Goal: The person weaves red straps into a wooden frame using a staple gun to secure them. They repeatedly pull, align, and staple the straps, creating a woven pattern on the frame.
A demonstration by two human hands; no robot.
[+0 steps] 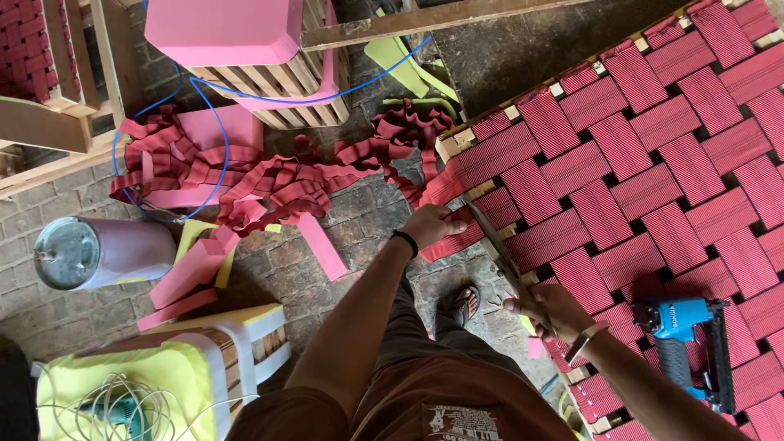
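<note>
The left hand (433,224) is gripping the free end of a red webbing strap (445,189) at the edge of the wooden frame (453,140), with the fingers closed on it. The right hand (555,310) is holding scissors (494,245), fingers wrapped around the handles, and the blades are lying across the strap just beside the frame edge. The woven webbing (653,163) is already covering nearly all of the frame that shows, so I judge the weaving is mostly done and the trimming of loose ends is remaining. A blue staple gun (682,327) is resting on the weave, and a long pile of loose webbing (269,180) is lying on the brick floor (351,212).
</note>
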